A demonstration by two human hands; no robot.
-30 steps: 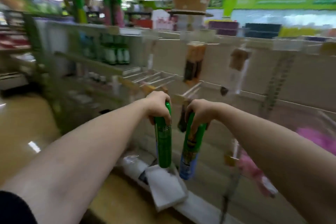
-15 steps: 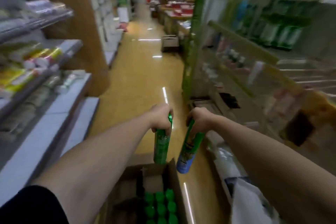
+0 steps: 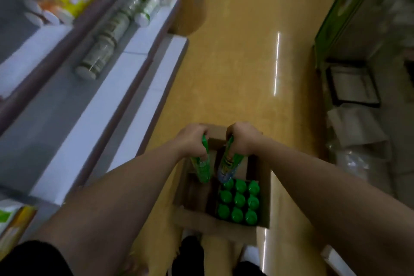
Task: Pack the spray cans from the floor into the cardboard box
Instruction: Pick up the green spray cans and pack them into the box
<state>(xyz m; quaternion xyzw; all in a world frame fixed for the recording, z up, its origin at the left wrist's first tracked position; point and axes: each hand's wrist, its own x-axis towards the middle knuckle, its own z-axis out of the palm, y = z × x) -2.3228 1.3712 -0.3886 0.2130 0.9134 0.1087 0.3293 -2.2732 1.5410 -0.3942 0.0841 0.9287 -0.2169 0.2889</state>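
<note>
An open cardboard box (image 3: 264, 199) stands on the yellow floor right below me. Several green-capped spray cans (image 3: 239, 200) stand packed upright in its right half; the left half shows bare cardboard. My left hand (image 3: 192, 141) grips a green spray can (image 3: 202, 169) by its top, hanging over the box's far left part. My right hand (image 3: 240, 139) grips a green and blue spray can (image 3: 228, 167) by its top, its base just above the packed cans.
White and grey shelving (image 3: 125, 87) with bottles and packets runs along the left. A green shelf unit (image 3: 336, 29) and white bags (image 3: 356, 132) line the right. The yellow aisle floor (image 3: 242, 63) stretches ahead. My legs (image 3: 221, 255) show below the box.
My view swung from the right-hand shelf down the aisle to the box. Both hands, each still holding its can, came down over the open box.
</note>
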